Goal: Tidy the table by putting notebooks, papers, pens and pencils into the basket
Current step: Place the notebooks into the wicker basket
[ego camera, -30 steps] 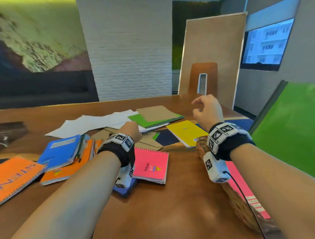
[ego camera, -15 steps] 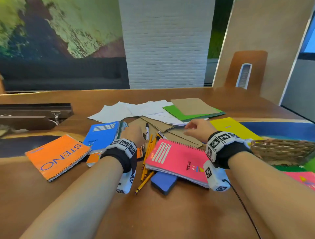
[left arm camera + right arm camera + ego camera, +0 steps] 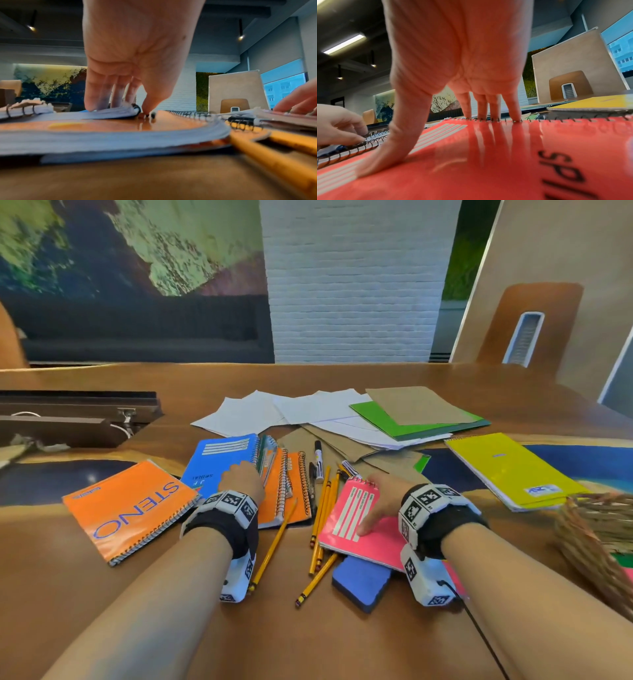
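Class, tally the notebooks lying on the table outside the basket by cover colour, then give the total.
orange: 3, the STENO notebook and two orange spiral notebooks
blue: 1, the blue notebook
pink: 1, the pink notebook
yellow: 1, the yellow notebook
total: 6

Wooden table [image 3: 205, 628] under scattered notebooks [image 3: 126, 508], papers [image 3: 246, 416], pencils [image 3: 272, 546].

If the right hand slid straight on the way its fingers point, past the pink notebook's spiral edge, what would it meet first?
Probably the brown paper sheets lying just beyond the pink notebook. The right hand points away across the table; depth is hard to judge.
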Demonstrator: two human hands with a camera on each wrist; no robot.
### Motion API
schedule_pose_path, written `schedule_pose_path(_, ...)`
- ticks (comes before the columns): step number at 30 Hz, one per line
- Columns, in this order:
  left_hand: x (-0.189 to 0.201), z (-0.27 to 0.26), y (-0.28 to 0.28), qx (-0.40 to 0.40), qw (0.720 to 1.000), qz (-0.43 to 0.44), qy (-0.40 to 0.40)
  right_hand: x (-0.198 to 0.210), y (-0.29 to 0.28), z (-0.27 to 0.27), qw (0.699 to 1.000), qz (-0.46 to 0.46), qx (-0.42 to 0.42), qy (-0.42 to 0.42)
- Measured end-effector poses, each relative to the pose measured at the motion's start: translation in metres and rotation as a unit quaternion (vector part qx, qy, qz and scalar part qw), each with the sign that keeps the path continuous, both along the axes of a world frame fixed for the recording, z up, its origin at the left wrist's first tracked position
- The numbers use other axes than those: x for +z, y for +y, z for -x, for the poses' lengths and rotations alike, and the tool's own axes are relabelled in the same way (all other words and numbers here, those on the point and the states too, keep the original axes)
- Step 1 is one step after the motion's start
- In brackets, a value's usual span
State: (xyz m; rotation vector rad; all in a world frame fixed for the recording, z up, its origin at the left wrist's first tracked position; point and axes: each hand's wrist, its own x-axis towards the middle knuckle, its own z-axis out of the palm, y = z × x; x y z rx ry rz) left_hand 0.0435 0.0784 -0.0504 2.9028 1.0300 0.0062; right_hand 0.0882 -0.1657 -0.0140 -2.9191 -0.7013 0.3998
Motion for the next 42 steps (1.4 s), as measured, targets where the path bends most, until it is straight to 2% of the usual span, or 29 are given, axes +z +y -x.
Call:
schedule_pose_path(5,-0.001,-0.002,0.006,-0.005,0.999,-0.032,0.035,0.005,0.003,-0.003,0.996,-0.043,-0.018,0.074)
schedule_pose_path(11,0.018,0.001,0.004,-0.053,0.997,-0.046,0.021,0.008,0.016,0.001,0.988,-0.002,0.103,0.112)
schedule_pose_path(15,0.041,0.011,0.005,-0.039,0.997,-0.019,-0.061,0.008,0.025,0.01,0.985,0.001,0.136,0.11)
schedule_pose_path(20,0.064,0.031,-0.003,0.005,0.982,0.015,-0.189,0.008,0.021,0.016,0.978,-0.177,0.087,0.066)
schedule_pose_path(25,0.078,0.042,-0.013,-0.027,0.951,0.063,-0.302,0.019,0.023,0.026,0.959,-0.282,0.024,0.025)
schedule_pose_path(27,0.08,0.046,-0.02,-0.053,0.925,0.106,-0.361,0.023,0.027,0.027,0.93,-0.363,-0.036,0.046)
schedule_pose_path(28,0.08,0.048,-0.023,-0.073,0.906,0.13,-0.396,0.024,0.028,0.026,0.902,-0.416,-0.08,0.085)
schedule_pose_path(30,0.082,0.056,-0.027,-0.127,0.864,0.164,-0.459,0.027,0.024,0.021,0.821,-0.52,-0.165,0.168)
schedule_pose_path(32,0.089,0.063,-0.029,-0.178,0.841,0.16,-0.485,0.03,0.011,0.019,0.741,-0.587,-0.233,0.228)
schedule_pose_path(33,0.092,0.066,-0.029,-0.195,0.835,0.161,-0.489,0.03,0.003,0.019,0.716,-0.6,-0.254,0.251)
schedule_pose_path(34,0.095,0.067,-0.029,-0.201,0.832,0.171,-0.488,0.031,-0.003,0.019,0.709,-0.597,-0.261,0.27)
schedule_pose_path(35,0.097,0.067,-0.03,-0.204,0.83,0.187,-0.485,0.03,-0.009,0.02,0.721,-0.578,-0.254,0.284)
schedule_pose_path(38,0.096,0.062,-0.032,-0.224,0.806,0.288,-0.466,0.031,-0.011,0.024,0.819,-0.459,-0.17,0.3)
schedule_pose_path(39,0.095,0.062,-0.035,-0.231,0.794,0.321,-0.461,0.031,-0.008,0.027,0.841,-0.427,-0.136,0.303)
schedule_pose_path(40,0.094,0.062,-0.037,-0.233,0.781,0.35,-0.461,0.032,-0.004,0.031,0.854,-0.406,-0.104,0.307)
schedule_pose_path(42,0.094,0.062,-0.042,-0.224,0.756,0.398,-0.468,0.032,0.004,0.036,0.862,-0.398,-0.054,0.308)
